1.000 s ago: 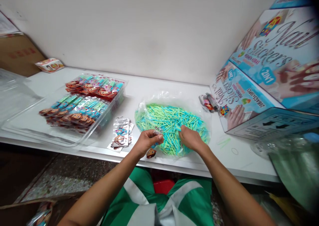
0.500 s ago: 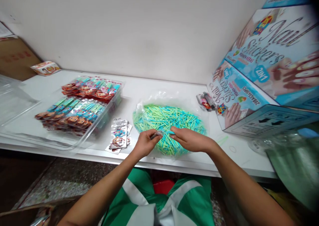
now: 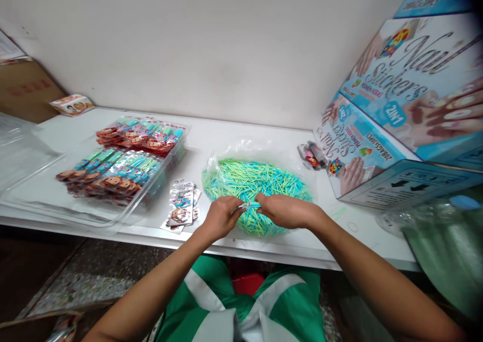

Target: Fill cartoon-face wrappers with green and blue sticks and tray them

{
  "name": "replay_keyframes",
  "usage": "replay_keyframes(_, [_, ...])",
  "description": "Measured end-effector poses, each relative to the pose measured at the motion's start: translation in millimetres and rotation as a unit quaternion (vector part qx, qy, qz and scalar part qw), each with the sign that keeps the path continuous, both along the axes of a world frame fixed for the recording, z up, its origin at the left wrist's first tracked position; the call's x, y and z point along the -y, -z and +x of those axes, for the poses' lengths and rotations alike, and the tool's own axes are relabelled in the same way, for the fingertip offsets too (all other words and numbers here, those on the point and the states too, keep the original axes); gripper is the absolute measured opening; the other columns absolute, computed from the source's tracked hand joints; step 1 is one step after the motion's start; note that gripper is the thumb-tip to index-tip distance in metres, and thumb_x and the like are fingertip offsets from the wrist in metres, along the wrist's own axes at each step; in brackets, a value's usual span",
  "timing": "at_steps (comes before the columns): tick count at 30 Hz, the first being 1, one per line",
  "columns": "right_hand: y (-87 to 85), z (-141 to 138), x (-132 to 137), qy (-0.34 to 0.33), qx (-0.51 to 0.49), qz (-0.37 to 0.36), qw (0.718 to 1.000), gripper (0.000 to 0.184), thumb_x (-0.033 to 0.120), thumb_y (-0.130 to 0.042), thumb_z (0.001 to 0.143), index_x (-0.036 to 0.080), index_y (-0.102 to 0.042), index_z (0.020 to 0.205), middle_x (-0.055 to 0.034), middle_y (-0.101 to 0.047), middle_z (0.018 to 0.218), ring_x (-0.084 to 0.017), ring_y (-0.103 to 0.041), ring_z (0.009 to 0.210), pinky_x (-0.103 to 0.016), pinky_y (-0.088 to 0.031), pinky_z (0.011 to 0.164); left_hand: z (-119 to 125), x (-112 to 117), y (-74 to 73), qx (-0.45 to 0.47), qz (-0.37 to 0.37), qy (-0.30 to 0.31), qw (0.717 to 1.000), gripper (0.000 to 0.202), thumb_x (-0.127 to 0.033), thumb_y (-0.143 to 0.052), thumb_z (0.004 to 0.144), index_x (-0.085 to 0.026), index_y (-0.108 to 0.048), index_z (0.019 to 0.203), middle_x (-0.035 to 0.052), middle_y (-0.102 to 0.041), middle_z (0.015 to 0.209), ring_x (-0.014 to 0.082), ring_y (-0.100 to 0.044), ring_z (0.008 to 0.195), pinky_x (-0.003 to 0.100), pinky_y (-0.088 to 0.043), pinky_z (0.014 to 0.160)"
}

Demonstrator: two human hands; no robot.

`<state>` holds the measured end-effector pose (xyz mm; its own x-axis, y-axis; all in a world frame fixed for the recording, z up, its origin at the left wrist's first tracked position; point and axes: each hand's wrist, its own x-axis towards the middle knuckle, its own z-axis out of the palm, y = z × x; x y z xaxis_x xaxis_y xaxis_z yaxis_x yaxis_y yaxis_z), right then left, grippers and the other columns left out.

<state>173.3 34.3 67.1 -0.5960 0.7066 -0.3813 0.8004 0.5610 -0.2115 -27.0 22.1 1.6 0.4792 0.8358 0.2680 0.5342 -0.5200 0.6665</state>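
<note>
Over a clear plastic bag full of thin green and blue plastic sticks, my two hands meet. My left hand pinches a small shiny printed sachet, mostly hidden by the fingers. In my right hand a blue stick is pinched, its end at the sachet; whether there is more than one stick I cannot tell. Left of the bag lies a small pile of flat printed sachets. Sachets with sticks showing at their tops fill a clear plastic tray farther left.
Large nail sticker boxes rise at the right. Dark small packets lie beside them. A clear bottle is at the right edge. A brown carton and a small orange-white box stand at the back left.
My hands have drawn together slightly, and the blue stick now lies level, in line with the sachet. The view has shifted a little; the bag and tray stay put.
</note>
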Motion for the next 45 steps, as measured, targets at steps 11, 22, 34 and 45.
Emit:
replay_keyframes(11, [-9.0, 8, -8, -0.009, -0.054, -0.077, 0.996, 0.024, 0.036, -0.036, 0.092, 0.018, -0.051, 0.091, -0.0058, -0.06, 0.072, -0.016, -0.051, 0.06, -0.025, -0.031, 0.053, 0, 0, 6.9, 0.201, -0.226, 0.023, 0.953, 0.022, -0.035, -0.059, 0.078, -0.014, -0.064, 0.076, 0.0025, -0.061, 0.07, 0.0144, -0.052, 0.068, 0.023, -0.036, 0.063])
replay_keyframes(22, [-3.1, 8, -10, -0.025, -0.038, -0.099, 0.994, 0.024, 0.035, -0.036, 0.092, 0.018, -0.053, 0.09, -0.0074, -0.061, 0.077, -0.017, -0.053, 0.063, -0.026, -0.033, 0.054, -1, 2, 3.5, 0.099, -0.119, 0.008, 0.988, 0.017, -0.029, -0.054, 0.082, -0.016, -0.063, 0.076, 0.002, -0.059, 0.068, 0.0144, -0.052, 0.066, 0.024, -0.034, 0.061])
replay_keyframes(34, [-1.9, -6, -8, -0.027, -0.023, -0.051, 0.998, 0.035, 0.023, -0.048, 0.084, 0.013, -0.049, 0.117, -0.0144, -0.067, 0.094, -0.025, -0.063, 0.082, -0.027, -0.039, 0.059, 11, 9, -9.0, -0.028, -0.106, 0.075, 0.991, 0.021, -0.034, -0.039, 0.089, -0.018, -0.052, 0.093, 0.0047, -0.061, 0.077, 0.018, -0.058, 0.069, 0.026, -0.036, 0.061])
replay_keyframes(45, [13.8, -1, -24, 0.076, -0.225, 0.053, 0.97, 0.037, 0.04, -0.033, 0.094, 0.019, -0.055, 0.115, -0.0107, -0.065, 0.108, -0.023, -0.059, 0.097, -0.032, -0.04, 0.078, 29, 7, 16.9, 0.266, -0.4, 0.064, 0.875, 0.034, -0.048, -0.048, 0.083, -0.015, -0.047, 0.076, -0.0011, -0.054, 0.063, 0.0062, -0.046, 0.046, 0.019, -0.034, 0.047])
